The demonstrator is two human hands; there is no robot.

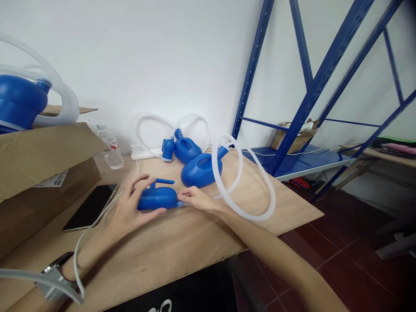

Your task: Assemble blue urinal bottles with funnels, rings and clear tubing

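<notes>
A blue plastic bottle (159,198) lies on its side on the wooden table, a blue strap-like handle (164,181) sticking up behind it. My left hand (133,203) rests around the bottle's left end, thumb in front and fingers behind. At the bottle's right end, my right hand (192,197) pinches the small clear neck, where a pale tube seems to join. Behind my right hand lies another blue bottle (198,171) with a coiled white hose (266,186). Further back are a third blue bottle (186,150) and a blue piece (168,148), near the wall.
An open cardboard box (52,186) with a blue bottle and hose stands at the left. Nearby are a tablet (91,207), a water bottle (112,149), a power strip (146,153) and a cable crossing my left forearm. A blue metal shelf (302,162) stands at right.
</notes>
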